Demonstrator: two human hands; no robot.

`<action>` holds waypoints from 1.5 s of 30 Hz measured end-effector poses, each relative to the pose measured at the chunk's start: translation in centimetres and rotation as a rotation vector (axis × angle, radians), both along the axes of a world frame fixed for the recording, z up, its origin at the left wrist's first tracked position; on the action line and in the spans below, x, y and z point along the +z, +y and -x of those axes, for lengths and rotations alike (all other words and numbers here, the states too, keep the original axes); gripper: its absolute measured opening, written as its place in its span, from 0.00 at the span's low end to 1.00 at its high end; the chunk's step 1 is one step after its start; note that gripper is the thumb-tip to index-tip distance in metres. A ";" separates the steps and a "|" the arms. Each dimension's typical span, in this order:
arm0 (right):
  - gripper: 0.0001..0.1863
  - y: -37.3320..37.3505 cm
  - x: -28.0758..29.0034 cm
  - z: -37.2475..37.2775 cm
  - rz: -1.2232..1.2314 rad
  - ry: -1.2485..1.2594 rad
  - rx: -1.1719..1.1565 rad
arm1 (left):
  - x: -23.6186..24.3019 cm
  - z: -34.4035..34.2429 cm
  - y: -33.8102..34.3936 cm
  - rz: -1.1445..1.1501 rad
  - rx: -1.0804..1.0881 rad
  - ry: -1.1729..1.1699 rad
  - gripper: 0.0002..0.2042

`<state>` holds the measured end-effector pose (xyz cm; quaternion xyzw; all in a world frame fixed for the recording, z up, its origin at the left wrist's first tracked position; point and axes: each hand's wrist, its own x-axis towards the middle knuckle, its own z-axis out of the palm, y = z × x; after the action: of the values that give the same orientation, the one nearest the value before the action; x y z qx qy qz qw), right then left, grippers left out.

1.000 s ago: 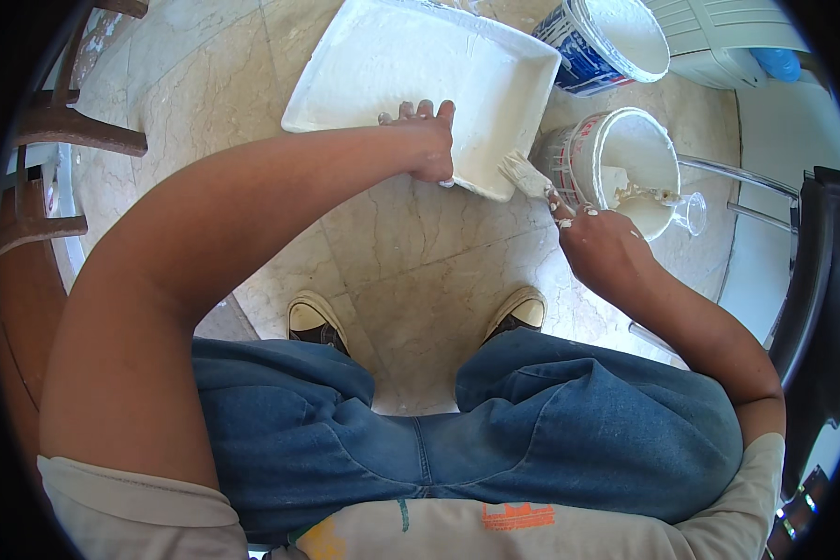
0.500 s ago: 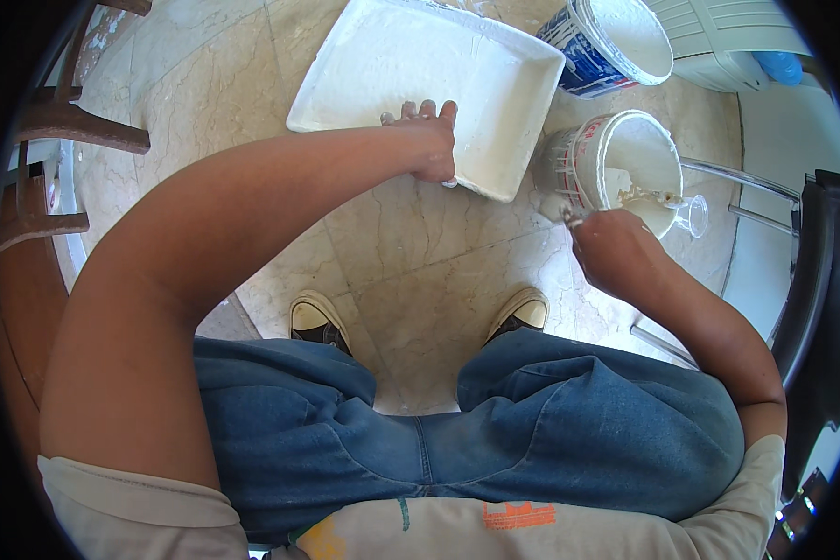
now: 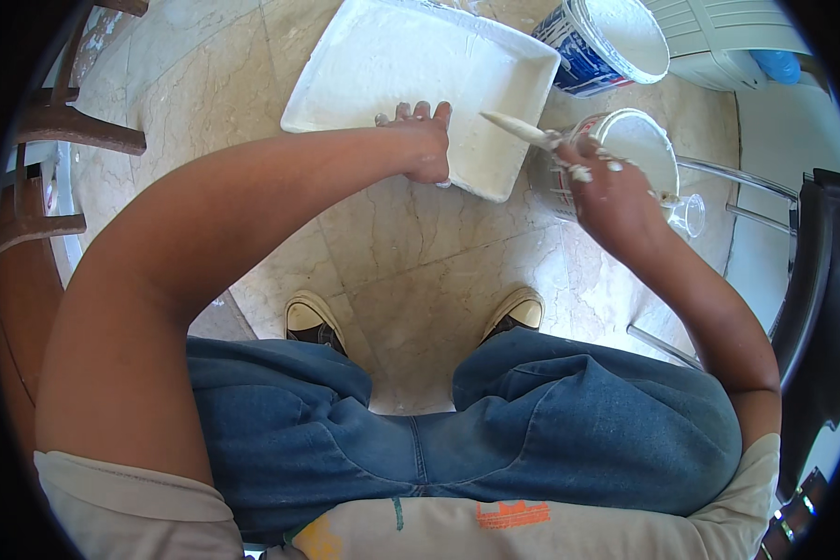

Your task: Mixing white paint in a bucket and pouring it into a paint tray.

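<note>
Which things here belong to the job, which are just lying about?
In the job, likely:
brush, in the right hand
white tray, left hand at its near edge
nearer bucket, beside the tray
blue-sided bucket, white-smeared

Lying about:
brown wooden legs, left
black furniture, right
blue object, upper right

Paint-coated brush (image 3: 515, 129), over shallow white tray (image 3: 525, 79)

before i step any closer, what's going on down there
A person's right hand grips a white-coated brush, its bristles over the right part of a white tray on the floor. The left hand is at the tray's near edge. A white bucket and a blue-sided bucket stand right of the tray.
</note>
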<state>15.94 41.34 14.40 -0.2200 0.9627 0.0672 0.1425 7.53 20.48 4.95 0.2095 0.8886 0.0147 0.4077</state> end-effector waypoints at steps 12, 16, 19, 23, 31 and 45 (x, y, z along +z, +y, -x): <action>0.18 -0.4 -2.0 -2.3 -0.056 0.003 0.033 | 0.2 0.5 -0.1 0.030 0.004 -0.058 0.48; 0.20 -0.7 -1.2 -2.4 -0.085 -0.044 0.012 | 0.0 0.5 -0.1 0.038 0.021 -0.059 0.49; 0.22 -0.8 -1.0 -2.3 -0.111 -0.115 -0.024 | 0.0 0.4 -0.1 0.042 0.025 -0.060 0.49; 0.17 -0.6 -1.1 -2.2 -0.121 -0.015 0.049 | 0.3 0.3 -0.1 0.023 0.035 -0.031 0.49; 0.15 -1.5 -0.5 -1.5 -0.133 -0.055 0.064 | 0.4 0.3 -0.1 0.022 0.034 -0.045 0.50; 0.13 -1.9 -0.2 -0.1 -0.103 -0.030 0.136 | 0.1 0.2 -0.2 -0.011 0.014 -0.008 0.47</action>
<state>16.06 39.42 14.18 -0.2781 0.9385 0.1229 0.1634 7.35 20.32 5.07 0.2053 0.8883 0.0236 0.4101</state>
